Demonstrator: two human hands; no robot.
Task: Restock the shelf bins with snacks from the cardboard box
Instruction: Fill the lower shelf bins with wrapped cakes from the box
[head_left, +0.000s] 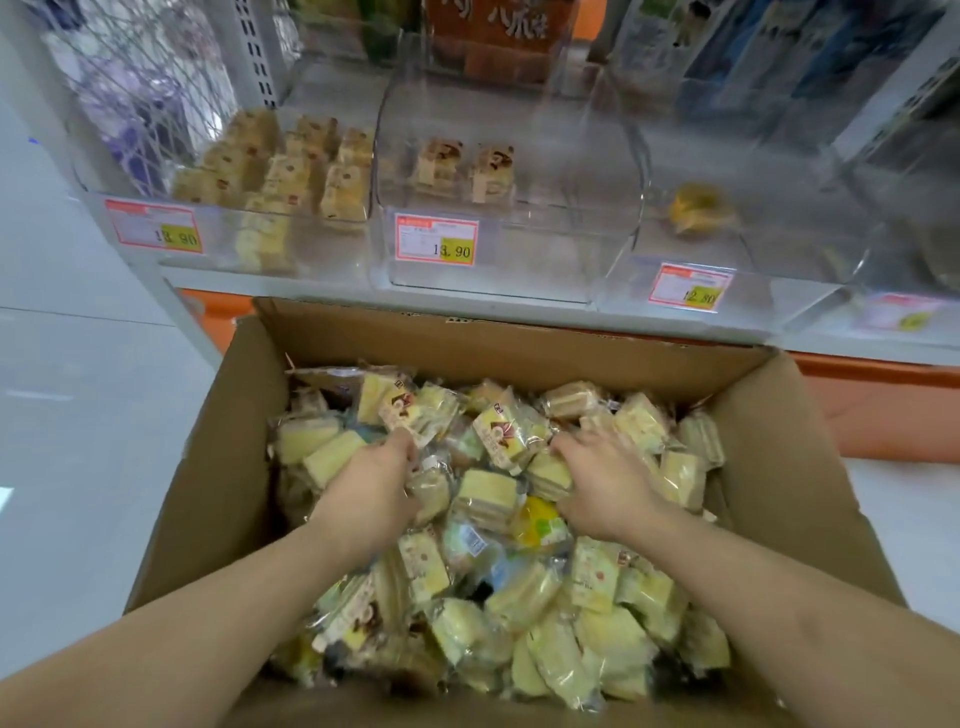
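Now both hands' grips, left hand (382, 475) and right hand (605, 480), curled round wrapped snacks (506, 434) inside cardboard box (218, 467).

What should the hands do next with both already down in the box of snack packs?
Probably close each hand on a few packs and lift them toward the middle bin, which holds only two. The left hand and right hand are both buried among wrapped snacks in the cardboard box, grips hidden.
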